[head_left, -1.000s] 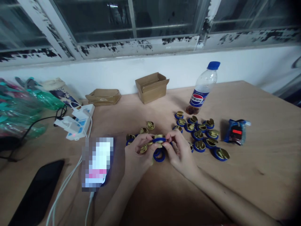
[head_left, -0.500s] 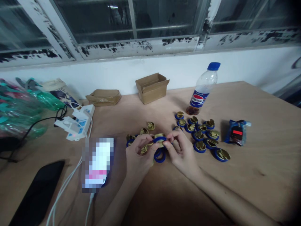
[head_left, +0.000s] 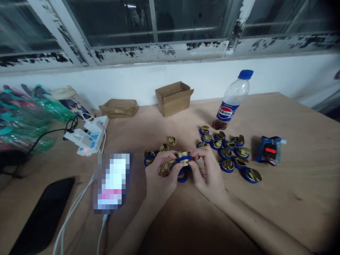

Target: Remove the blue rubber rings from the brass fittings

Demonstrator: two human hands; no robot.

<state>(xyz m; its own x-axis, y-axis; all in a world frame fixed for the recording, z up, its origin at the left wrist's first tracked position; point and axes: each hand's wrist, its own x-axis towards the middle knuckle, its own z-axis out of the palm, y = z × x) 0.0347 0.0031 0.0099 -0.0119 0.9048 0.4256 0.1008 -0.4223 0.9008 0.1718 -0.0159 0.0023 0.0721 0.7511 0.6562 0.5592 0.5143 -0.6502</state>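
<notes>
Grip: left hand and right hand pinch one gold-and-blue piece between thumbs and fingers, at its left and right ends.
Piece: held just over a blue ring, left of the gold-topped pieces.
Change: same pinch as half a second ago; everything sits slightly farther right in view.
Hidden: fingertips cover the piece's ends; lit phone is pixelated; black phone is cut off near left.
Bottle: dark liquid at bottom.
Cardboard box: open, far side, floor unseen.

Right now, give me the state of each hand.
Left hand: closed, pinching one side of a gold-and-blue piece.
Right hand: closed, pinching the other side of the same piece.
</notes>
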